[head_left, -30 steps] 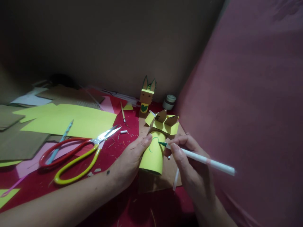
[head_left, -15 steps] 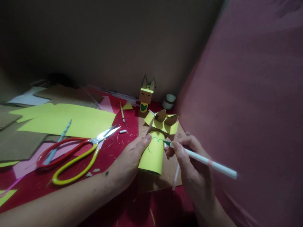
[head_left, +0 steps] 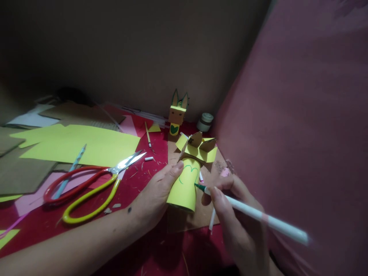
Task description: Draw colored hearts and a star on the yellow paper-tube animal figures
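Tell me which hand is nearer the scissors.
Left: the left hand holds the yellow tube, right of the scissors; the right hand, farther right, grips the green-tipped marker.

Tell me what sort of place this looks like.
Likely a papercraft workspace; whether at home, I can't tell. What shows it: the red-and-yellow-handled scissors, the pointy-eared cardboard figure, and the green felt-tip marker in the right hand.

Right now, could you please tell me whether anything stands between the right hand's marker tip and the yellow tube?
Nothing visible does: the marker in the right hand has its green tip at the yellow tube, and the left hand holds the tube's other side.
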Demonstrator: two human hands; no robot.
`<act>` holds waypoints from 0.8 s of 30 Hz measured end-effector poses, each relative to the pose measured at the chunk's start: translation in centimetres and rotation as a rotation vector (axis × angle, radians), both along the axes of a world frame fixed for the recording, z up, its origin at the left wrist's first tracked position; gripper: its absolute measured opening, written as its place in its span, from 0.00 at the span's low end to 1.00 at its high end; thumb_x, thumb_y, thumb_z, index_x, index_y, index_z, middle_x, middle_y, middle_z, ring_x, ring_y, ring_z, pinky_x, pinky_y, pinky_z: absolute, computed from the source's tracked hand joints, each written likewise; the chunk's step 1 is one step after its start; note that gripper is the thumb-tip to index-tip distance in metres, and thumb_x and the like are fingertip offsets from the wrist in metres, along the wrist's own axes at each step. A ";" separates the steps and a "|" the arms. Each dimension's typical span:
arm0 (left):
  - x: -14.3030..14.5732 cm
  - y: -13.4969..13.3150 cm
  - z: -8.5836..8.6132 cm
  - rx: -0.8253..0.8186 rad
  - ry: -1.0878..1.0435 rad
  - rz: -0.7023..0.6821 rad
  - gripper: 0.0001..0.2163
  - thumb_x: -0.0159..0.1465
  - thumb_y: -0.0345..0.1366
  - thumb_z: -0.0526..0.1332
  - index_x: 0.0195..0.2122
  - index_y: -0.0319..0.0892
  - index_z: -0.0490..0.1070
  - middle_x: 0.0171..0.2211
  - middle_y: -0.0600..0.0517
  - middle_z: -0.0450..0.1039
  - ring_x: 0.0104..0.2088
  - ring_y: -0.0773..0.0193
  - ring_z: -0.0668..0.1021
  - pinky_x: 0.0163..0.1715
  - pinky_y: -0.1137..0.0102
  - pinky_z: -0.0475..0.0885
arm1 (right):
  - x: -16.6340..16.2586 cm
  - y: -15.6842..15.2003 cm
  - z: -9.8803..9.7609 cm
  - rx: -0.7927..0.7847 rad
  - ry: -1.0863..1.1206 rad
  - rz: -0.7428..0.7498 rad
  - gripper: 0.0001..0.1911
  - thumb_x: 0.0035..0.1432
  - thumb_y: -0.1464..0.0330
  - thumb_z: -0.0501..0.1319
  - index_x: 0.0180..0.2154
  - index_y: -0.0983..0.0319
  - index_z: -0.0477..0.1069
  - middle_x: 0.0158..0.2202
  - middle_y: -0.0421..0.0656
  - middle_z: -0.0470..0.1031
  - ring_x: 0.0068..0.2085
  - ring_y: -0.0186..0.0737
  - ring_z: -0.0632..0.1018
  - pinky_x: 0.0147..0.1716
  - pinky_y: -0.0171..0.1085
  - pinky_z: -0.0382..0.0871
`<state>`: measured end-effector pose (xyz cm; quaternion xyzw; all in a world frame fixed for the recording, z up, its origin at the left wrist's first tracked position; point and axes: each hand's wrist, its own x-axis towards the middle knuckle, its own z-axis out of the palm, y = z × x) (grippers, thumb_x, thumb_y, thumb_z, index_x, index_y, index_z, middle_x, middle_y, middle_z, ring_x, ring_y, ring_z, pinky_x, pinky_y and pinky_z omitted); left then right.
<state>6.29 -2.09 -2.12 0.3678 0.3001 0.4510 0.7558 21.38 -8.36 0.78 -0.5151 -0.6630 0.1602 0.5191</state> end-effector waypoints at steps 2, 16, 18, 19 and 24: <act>0.0 -0.1 0.1 0.010 -0.006 -0.006 0.16 0.68 0.48 0.63 0.42 0.38 0.76 0.35 0.45 0.83 0.30 0.61 0.81 0.31 0.70 0.73 | 0.0 -0.3 0.0 -0.007 -0.004 0.028 0.10 0.67 0.65 0.59 0.31 0.57 0.72 0.25 0.38 0.77 0.26 0.35 0.78 0.23 0.31 0.71; 0.1 -0.5 0.6 0.016 -0.003 0.004 0.18 0.67 0.49 0.64 0.44 0.37 0.76 0.34 0.44 0.83 0.31 0.59 0.82 0.29 0.71 0.72 | -0.3 -0.7 -0.3 -0.004 0.045 0.104 0.07 0.68 0.66 0.59 0.35 0.56 0.73 0.29 0.38 0.78 0.28 0.35 0.79 0.26 0.32 0.72; 0.1 -0.5 0.6 0.012 0.001 -0.009 0.18 0.67 0.49 0.63 0.45 0.37 0.75 0.33 0.44 0.83 0.29 0.60 0.81 0.30 0.70 0.73 | -0.3 -0.6 -0.1 -0.015 0.134 0.119 0.08 0.68 0.67 0.59 0.35 0.56 0.73 0.28 0.36 0.77 0.25 0.32 0.78 0.24 0.30 0.71; 0.1 -0.5 0.6 0.014 0.006 -0.012 0.18 0.67 0.49 0.63 0.45 0.37 0.75 0.34 0.44 0.83 0.28 0.60 0.81 0.31 0.69 0.73 | -0.2 -0.5 -0.1 -0.019 0.158 0.125 0.08 0.68 0.68 0.59 0.35 0.56 0.73 0.28 0.35 0.77 0.24 0.31 0.77 0.24 0.29 0.71; 0.1 -0.4 0.3 0.035 0.030 0.018 0.21 0.67 0.53 0.63 0.45 0.37 0.75 0.37 0.42 0.83 0.34 0.58 0.82 0.30 0.71 0.72 | -0.3 -0.2 0.3 -0.036 0.116 0.166 0.07 0.68 0.67 0.59 0.35 0.56 0.72 0.26 0.35 0.74 0.21 0.29 0.73 0.20 0.28 0.68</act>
